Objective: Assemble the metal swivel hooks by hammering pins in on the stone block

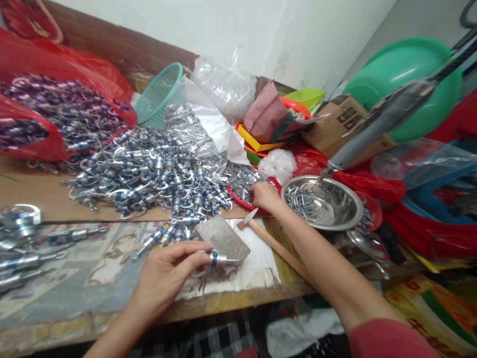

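Note:
My left hand (175, 266) pinches a silver metal fitting with a blue band (219, 259), its thin end pointing right, in front of a grey block (223, 237). My right hand (265, 195) reaches into a red tray (238, 199) of small silver metal pieces (240, 180). Its fingers are bent together among the pieces; what they hold, if anything, is hidden. A wooden-handled hammer (276, 243) lies beside the block, partly under my right forearm. Left of the tray spreads a big heap of similar silver-and-blue fittings (149, 164).
A steel bowl (335, 219) holding metal pins stands at right, a grey tool hanging above it. Red bags (40, 144) of purple-and-blue fittings fill the left back. A teal basket (158, 94), a cardboard box (337, 122) and a green basin (413, 79) stand behind. More fittings (22, 248) lie front left.

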Demonstrator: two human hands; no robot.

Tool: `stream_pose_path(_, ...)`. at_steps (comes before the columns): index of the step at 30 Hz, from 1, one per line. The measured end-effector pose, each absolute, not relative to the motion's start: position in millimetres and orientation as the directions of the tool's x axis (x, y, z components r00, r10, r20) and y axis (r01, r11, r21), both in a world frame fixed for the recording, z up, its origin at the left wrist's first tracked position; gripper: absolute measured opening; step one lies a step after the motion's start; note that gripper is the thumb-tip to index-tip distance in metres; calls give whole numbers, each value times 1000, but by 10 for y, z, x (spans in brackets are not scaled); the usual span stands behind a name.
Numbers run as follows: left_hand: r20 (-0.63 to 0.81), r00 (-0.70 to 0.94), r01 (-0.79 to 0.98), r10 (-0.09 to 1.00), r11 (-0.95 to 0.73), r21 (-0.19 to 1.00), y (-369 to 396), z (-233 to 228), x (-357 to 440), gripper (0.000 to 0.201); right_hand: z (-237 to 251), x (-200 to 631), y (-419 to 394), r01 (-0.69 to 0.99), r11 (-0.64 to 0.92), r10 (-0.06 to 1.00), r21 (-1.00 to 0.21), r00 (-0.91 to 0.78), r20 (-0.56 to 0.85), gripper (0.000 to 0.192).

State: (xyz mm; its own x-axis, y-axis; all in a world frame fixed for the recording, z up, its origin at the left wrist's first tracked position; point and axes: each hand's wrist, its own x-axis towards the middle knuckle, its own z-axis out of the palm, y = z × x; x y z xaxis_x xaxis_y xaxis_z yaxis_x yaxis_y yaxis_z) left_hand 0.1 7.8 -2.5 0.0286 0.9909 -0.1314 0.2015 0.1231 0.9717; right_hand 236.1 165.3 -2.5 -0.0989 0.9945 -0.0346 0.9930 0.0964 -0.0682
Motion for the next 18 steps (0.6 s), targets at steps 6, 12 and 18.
stream_pose_path(6,-40,59,239,997,24,971,32,-24,2,13,44,2481,1447,951,109,983,-290,-60,172,23)
stream_pose_path(12,69,25,185,997,-72,980,-33,-99,76,20,165,2053,661,770,235,964,-593,-108,242,19)
stream_pose_path(18,96,39,47,995,-98,994,-81,-88,110,41,249,1717,30,332,533,845,-778,-258,469,15)
